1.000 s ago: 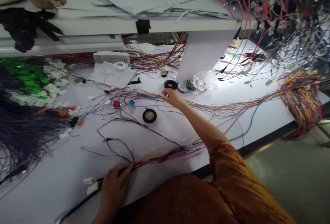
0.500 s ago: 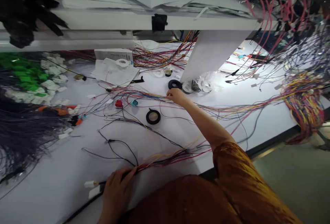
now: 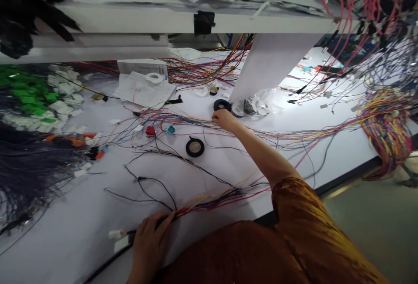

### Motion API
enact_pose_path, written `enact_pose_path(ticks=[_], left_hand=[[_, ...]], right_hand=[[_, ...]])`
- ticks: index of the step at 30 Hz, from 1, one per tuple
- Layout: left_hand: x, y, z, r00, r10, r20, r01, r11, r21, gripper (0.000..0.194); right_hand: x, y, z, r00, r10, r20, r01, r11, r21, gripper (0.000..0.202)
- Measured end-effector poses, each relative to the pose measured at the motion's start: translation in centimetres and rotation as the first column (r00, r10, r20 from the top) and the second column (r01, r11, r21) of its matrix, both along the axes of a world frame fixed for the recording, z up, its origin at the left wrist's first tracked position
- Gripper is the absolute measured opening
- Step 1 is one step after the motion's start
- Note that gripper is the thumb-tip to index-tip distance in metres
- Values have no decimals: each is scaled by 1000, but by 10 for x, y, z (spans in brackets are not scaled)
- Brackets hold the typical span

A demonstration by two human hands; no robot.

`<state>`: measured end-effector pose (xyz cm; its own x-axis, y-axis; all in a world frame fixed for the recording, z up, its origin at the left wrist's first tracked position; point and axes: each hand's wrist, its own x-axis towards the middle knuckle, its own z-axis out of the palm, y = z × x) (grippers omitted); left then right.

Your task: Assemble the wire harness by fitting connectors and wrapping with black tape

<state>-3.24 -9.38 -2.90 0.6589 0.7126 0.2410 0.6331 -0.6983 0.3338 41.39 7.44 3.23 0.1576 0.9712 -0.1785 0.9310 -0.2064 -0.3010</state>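
Near the front edge, my left hand is closed round a wire harness of red, yellow and black wires. A black-sleeved cable and a white connector come out on its left side. My right hand reaches forward, its fingers pinched on the long bundle of thin coloured wires; exactly which wires it grips is hidden. Just beyond it lies a black tape roll. Between the hands are another tape roll, a red connector and a teal connector.
A white shelf with papers spans the back, with an upright panel below it. Green connectors and dark wires are heaped left. Bagged rolls lie behind my right hand. Coloured wires hang over the right edge.
The view has shifted slightly. Both hands stay in nearly the same places, with the same wires lying between them.
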Motion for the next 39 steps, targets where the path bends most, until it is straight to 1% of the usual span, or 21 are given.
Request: enact_pose_path(ticks=[3, 6, 10, 14, 18, 21, 24, 29, 32, 39], left_hand=[[-1, 1, -2, 1000, 1, -6, -1, 1000, 8, 32], [-3, 3, -4, 999, -34, 4, 33, 999, 35, 31], [-4, 3, -4, 999, -54, -3, 54, 998, 43, 32], [-5, 4, -2, 998, -42, -54, 44, 999, 30, 34], [-6, 8, -4, 993, -101, -56, 106, 989, 102, 31], [-6, 8, -5, 994, -103, -33, 106, 987, 124, 30], [-4, 6, -4, 996, -89, -19, 90, 991, 95, 29], [-3, 5, -2, 998, -68, -10, 69, 995, 66, 30], [-4, 7, -1, 994, -110, -29, 112, 988, 105, 30], [-5, 7, -1, 993, -106, -59, 113, 984, 138, 30]], right_hand=[[-5, 6, -2, 998, -16, 59, 17, 1000, -24, 19], [-7, 7, 0, 997, -16, 81, 18, 1000, -24, 21], [-2, -1, 9, 999, 27, 38, -28, 999, 22, 23], [4, -10, 14, 999, 33, -6, -33, 999, 1, 27], [3, -6, 9, 999, 7, 35, -6, 999, -35, 27], [-1, 3, 4, 994, 13, 107, -7, 999, -53, 23], [-3, 9, 3, 984, 63, 164, -54, 997, -61, 23], [4, 9, 9, 968, 181, 174, -171, 983, -67, 21], [8, 8, 9, 962, 207, 178, -197, 978, -74, 21], [16, 8, 8, 955, 247, 165, -235, 968, -88, 21]])
